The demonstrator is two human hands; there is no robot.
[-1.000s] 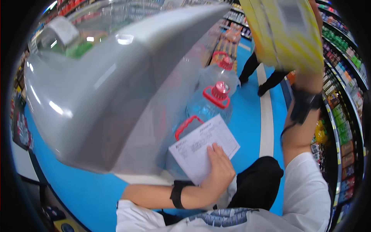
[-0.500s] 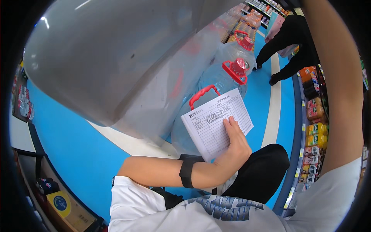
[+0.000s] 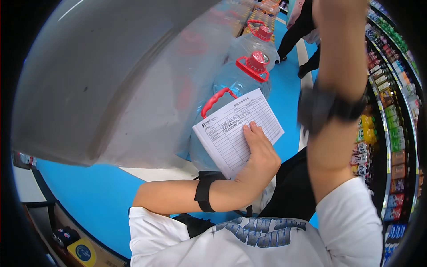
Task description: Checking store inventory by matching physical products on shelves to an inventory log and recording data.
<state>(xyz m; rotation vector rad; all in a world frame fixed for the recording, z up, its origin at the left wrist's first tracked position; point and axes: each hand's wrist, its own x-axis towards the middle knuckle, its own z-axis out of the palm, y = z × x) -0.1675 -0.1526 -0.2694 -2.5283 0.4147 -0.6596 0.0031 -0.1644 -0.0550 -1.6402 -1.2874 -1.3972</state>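
Note:
My left hand (image 3: 262, 153) holds a stack of white printed forms (image 3: 240, 133), with a table and a few handwritten lines on the top sheet. Fingers lie across its face near the right-hand side. Just behind the forms stand large clear water jugs (image 3: 233, 80) with red caps and red carry handles (image 3: 218, 100). My right arm is raised, a black band (image 3: 331, 109) round it. At the top edge my right hand (image 3: 340, 11) is blurred and partly cut off, so its fingers cannot be made out.
A big grey, partly see-through plastic shape (image 3: 89, 80) fills the upper left, close by. Shelves of bottled drinks (image 3: 393, 147) line the right. Someone in black trousers (image 3: 293, 38) stands ahead on the blue floor (image 3: 84, 196). A shelf with a yellow box (image 3: 82, 251) is at lower left.
My right arm has swung inward from the right edge, bringing its band and hand into view. The forms stay in my left hand. The view has turned right, showing more drink shelves.

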